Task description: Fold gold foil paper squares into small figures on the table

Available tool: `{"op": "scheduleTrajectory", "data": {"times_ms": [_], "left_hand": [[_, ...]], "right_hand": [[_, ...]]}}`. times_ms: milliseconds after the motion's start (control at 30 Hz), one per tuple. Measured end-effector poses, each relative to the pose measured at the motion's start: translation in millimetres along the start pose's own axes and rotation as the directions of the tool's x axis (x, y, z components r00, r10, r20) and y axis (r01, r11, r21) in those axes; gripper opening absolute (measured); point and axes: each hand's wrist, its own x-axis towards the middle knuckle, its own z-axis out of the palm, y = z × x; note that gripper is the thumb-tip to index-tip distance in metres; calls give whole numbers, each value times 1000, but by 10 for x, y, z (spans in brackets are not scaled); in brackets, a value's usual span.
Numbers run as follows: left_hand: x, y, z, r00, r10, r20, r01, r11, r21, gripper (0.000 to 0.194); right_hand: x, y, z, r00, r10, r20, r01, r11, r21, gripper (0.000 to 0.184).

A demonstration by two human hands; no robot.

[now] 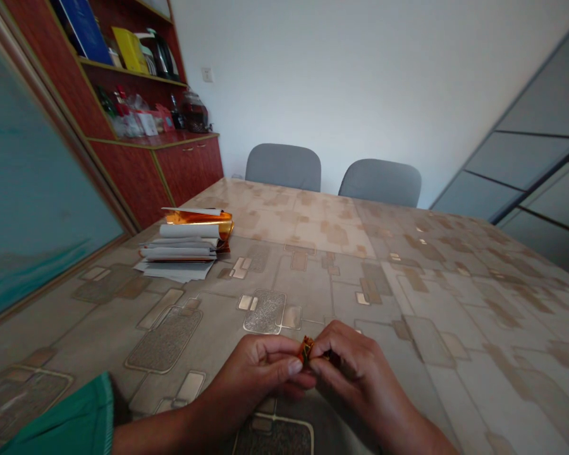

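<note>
The patterned table cover (436, 297) lay before a red wooden cabinet (184, 169); the left hand (253, 373) and right hand (355, 370) held up, pinching together, a small orange foil piece (306, 349).

folded papers (177, 249) under gold foil (199, 218) lie on the patterned table (455, 328); two grey chairs (283, 167) stand beyond it.

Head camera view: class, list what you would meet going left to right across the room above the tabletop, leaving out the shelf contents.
Teal framed panel → red-brown wooden cabinet → left grey chair → right grey chair → grey panelled partition
</note>
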Motion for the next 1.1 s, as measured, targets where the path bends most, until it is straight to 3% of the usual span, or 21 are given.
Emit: {"op": "scheduleTrajectory", "data": {"times_ms": [267,500,833,1100], "left_hand": [[19,-21,-22,1000,-1,11,1,1000,18,36],[26,-3,13,999,-37,-25,38,999,10,43],[27,20,10,996,-68,-61,65,997,-49,39],[24,-3,26,998,-36,-45,37,999,10,36]], "right_hand": [[-62,76,43,987,157,-29,-154,985,82,17],[-44,128,57,993,118,-24,-114,986,126,15],[-42,64,-37,970,222,102,-243,920,308,14],[-50,105,-19,972,221,84,-231,961,154,11]]}}
